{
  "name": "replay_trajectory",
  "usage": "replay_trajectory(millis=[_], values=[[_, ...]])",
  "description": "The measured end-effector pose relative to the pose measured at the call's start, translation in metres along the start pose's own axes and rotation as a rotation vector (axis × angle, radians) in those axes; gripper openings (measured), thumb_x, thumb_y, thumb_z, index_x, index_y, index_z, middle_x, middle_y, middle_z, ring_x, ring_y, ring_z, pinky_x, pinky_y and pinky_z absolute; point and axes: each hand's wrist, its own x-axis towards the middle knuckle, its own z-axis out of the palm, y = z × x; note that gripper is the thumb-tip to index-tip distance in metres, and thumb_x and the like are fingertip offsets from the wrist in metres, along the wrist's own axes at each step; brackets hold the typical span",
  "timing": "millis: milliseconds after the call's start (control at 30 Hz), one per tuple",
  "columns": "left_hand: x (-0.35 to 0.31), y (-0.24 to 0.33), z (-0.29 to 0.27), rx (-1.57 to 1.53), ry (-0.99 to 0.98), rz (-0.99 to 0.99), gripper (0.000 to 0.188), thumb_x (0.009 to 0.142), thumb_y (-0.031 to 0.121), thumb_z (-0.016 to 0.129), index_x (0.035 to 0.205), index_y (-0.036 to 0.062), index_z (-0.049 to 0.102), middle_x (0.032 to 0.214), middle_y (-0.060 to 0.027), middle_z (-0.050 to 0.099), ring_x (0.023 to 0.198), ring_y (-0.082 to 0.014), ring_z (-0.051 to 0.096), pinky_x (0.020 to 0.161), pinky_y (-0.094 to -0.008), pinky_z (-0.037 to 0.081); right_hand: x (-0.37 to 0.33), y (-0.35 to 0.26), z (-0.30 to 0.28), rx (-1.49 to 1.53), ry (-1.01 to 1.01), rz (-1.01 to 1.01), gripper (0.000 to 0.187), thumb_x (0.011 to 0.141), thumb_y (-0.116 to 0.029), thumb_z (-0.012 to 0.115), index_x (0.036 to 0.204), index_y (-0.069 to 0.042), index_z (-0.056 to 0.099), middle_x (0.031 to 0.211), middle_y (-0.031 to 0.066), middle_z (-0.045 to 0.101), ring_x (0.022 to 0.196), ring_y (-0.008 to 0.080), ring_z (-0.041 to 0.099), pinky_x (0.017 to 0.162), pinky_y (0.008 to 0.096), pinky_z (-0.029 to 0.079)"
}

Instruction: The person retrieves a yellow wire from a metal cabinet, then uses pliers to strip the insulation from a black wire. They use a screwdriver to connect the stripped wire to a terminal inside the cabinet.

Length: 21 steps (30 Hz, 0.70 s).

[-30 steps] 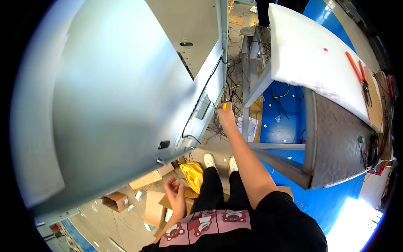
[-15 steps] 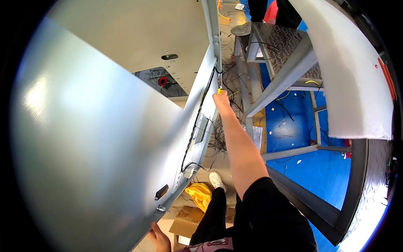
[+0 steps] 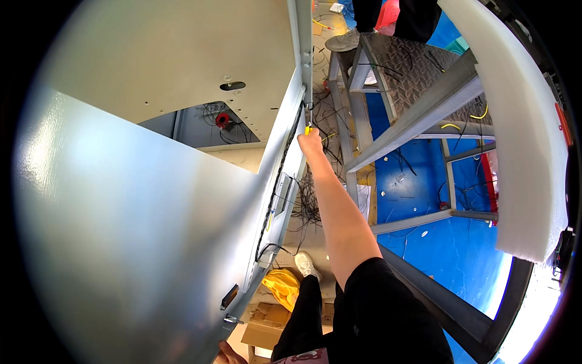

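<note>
Yellow shows at the far end of the right hand [image 3: 310,143] in the head view: the fist is closed round the handle of a tool [image 3: 308,130], with no gap seen between fingers and handle. The left hand [image 3: 229,353] is at the lower end of the pale metal panel [image 3: 139,230], cut off by the edge of the view; its fingers look bent beside the metal, and whether they press on it or hold anything I cannot tell.

Black cable [image 3: 294,127] runs along the panel's right edge strip. Near the panel's lower right corner are a dark slot [image 3: 229,297] and a metal latch [image 3: 233,320]. Beyond the panel's upper edge stretches a beige plate [image 3: 182,54], its opening showing a red ring [image 3: 223,120] among wires. Right of the panel, wire scraps [image 3: 309,203] litter the floor; farther right come a steel stand [image 3: 412,76], blue flooring [image 3: 418,176] and a white foam sheet [image 3: 526,151]. A yellow bag [image 3: 282,287] and a carton [image 3: 264,333] lie beside the panel's lower end, and another person's shoe [image 3: 343,41] is past its upper right.

Just beside the panel's right edge, the tool's handle sits inside the right fist, a yellow end poking out past the fingers, away from the body; whether its tip touches the panel is too small to tell.
</note>
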Motion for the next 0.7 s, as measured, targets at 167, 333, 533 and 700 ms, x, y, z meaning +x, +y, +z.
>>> replay_trajectory(millis=[167,333,533,700], values=[[0.005,-0.024,-0.002,-0.085,0.043,0.036,0.051,0.103,0.028,0.050,0.141,-0.0063,0.041,0.143,-0.0191,0.046,0.128,-0.0275,0.044,0.110,-0.0379,0.030,-0.002,0.005,0.000,0.003,-0.021,-0.038,0.068,0.078,-0.022,0.054,0.142,-0.005,0.035,0.142,0.0220,0.043,0.134,0.0389,0.040,0.110,0.0529,0.031],[0.000,-0.019,0.000,-0.133,0.058,-0.026,0.055,0.103,0.031,0.051,0.143,-0.0051,0.038,0.147,-0.0196,0.041,0.131,-0.0282,0.041,0.111,-0.0391,0.028,-0.002,-0.008,-0.004,0.017,-0.008,-0.078,0.068,0.078,-0.022,0.054,0.141,-0.003,0.036,0.141,0.0232,0.044,0.134,0.0406,0.039,0.110,0.0510,0.032],[-0.004,0.003,0.008,-0.039,0.084,-0.028,0.057,0.103,0.032,0.051,0.144,-0.0041,0.037,0.148,-0.0197,0.040,0.132,-0.0287,0.040,0.112,-0.0396,0.028,-0.006,0.002,-0.007,0.018,-0.032,-0.066,0.068,0.077,-0.022,0.054,0.139,0.003,0.038,0.140,0.0269,0.044,0.132,0.0412,0.041,0.111,0.0468,0.033],[0.000,-0.001,0.009,-0.044,0.082,-0.022,0.056,0.103,0.032,0.051,0.144,-0.0037,0.037,0.147,-0.0190,0.041,0.131,-0.0280,0.040,0.112,-0.0397,0.029,-0.001,0.001,-0.011,0.018,-0.046,-0.082,0.068,0.077,-0.021,0.054,0.138,0.005,0.038,0.139,0.0286,0.044,0.132,0.0422,0.041,0.111,0.0457,0.034]])
